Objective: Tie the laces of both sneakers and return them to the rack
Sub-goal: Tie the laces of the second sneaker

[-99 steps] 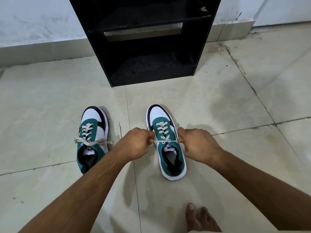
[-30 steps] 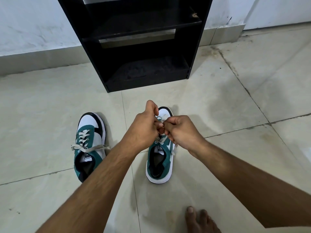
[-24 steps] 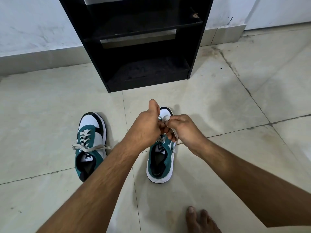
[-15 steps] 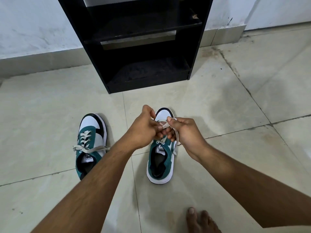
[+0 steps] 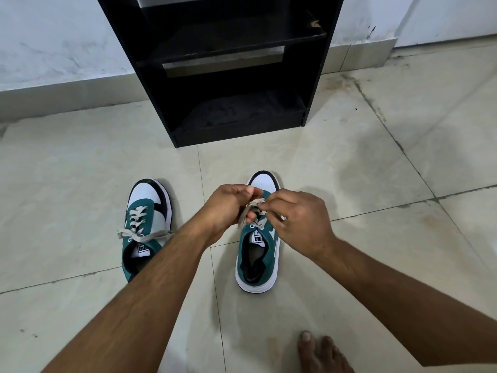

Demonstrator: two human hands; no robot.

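Lying untied on the floor tile, the left sneaker (image 5: 146, 227) waits; beside it, the left hand (image 5: 228, 208) and right hand (image 5: 301, 219) pinch the lace (image 5: 248, 211) over the right sneaker (image 5: 258, 246), toe toward the black rack (image 5: 228, 76).

- Pale tiled floor (image 5: 376, 162) with dark grout lines, spreading beneath the fingers
- White scuffed wall (image 5: 53, 36) far beyond them
- Bare foot (image 5: 320, 354) nearer, lower right

Tongue labels on left sneaker (image 5: 143, 248) & right sneaker (image 5: 259, 239) prob. read "PUMA", upside down.
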